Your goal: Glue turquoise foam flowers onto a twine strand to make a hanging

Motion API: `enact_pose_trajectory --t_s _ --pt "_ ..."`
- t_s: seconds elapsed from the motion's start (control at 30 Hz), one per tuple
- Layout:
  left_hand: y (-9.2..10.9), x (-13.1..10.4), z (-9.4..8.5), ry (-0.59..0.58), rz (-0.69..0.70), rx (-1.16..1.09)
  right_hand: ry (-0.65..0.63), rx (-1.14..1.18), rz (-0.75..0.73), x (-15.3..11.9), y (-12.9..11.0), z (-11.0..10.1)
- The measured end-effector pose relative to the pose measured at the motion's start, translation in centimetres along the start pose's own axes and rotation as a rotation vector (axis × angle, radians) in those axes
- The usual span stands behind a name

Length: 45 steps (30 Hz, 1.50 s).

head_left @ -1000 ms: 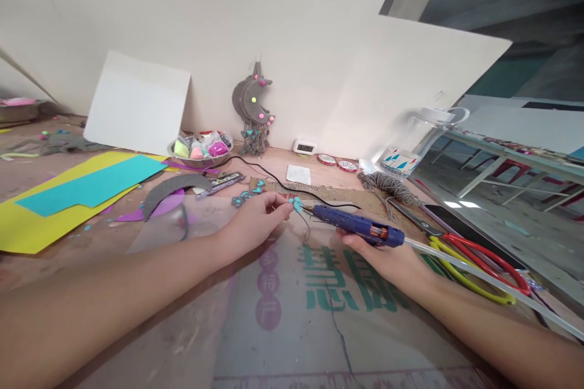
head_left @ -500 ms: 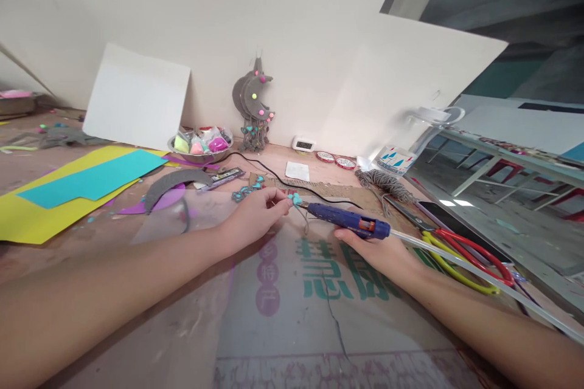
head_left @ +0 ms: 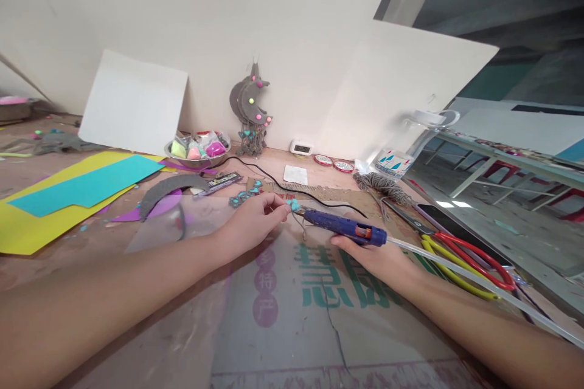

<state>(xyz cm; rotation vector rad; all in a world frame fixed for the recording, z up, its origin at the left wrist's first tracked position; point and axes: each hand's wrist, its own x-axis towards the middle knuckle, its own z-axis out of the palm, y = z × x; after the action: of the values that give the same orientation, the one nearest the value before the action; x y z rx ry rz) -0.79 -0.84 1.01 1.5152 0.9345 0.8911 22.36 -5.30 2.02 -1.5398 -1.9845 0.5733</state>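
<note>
In my right hand (head_left: pixel 371 252) is a blue hot glue gun (head_left: pixel 342 226), with a long clear glue stick (head_left: pixel 460 267) running out of its back. Its nozzle points left and meets a small turquoise piece (head_left: pixel 293 205). My left hand (head_left: pixel 255 219) pinches that piece between thumb and fingertips, and a thin grey cord (head_left: pixel 305 231) hangs beneath it. Just behind my left hand lie more turquoise bits on grey cord (head_left: pixel 244 194). Below both hands is a printed plastic sheet (head_left: pixel 283 340) with a loose grey thread (head_left: pixel 335 331) on it.
Scissors (head_left: pixel 469 261) and a phone (head_left: pixel 456 231) lie right, near a grey yarn bundle (head_left: pixel 383 187) and a clear jug (head_left: pixel 406 146). A black cable (head_left: pixel 278 181) crosses behind the hands. A bowl (head_left: pixel 196 155), coloured sheets (head_left: pixel 82 185) and a decorated grey moon (head_left: pixel 249 103) stand farther off.
The whole view has shifted slightly. My hands keep their grip, and the glue gun's nozzle stays at the turquoise piece.
</note>
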Motion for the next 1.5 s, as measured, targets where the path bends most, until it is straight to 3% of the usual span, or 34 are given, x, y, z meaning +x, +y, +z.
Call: enact_pose_trajectory --t_s 0.37,0.8,1.17,1.5 --pt "-0.03 -0.12 0.06 0.016 0.015 0.046 0.048 -0.002 0.019 -0.13 -0.22 0.05" --pt "-0.2 -0.04 -0.11 0.041 0.046 0.114 0.0 0.002 0.025 -0.11 -0.52 -0.1" --pt "-0.38 0.05 -0.03 0.036 0.032 0.093 0.026 0.007 0.035 -0.04 0.16 0.1" --pt "-0.04 -0.13 0.08 0.006 -0.011 0.025 0.04 -0.016 0.063 -0.12 -0.8 0.08"
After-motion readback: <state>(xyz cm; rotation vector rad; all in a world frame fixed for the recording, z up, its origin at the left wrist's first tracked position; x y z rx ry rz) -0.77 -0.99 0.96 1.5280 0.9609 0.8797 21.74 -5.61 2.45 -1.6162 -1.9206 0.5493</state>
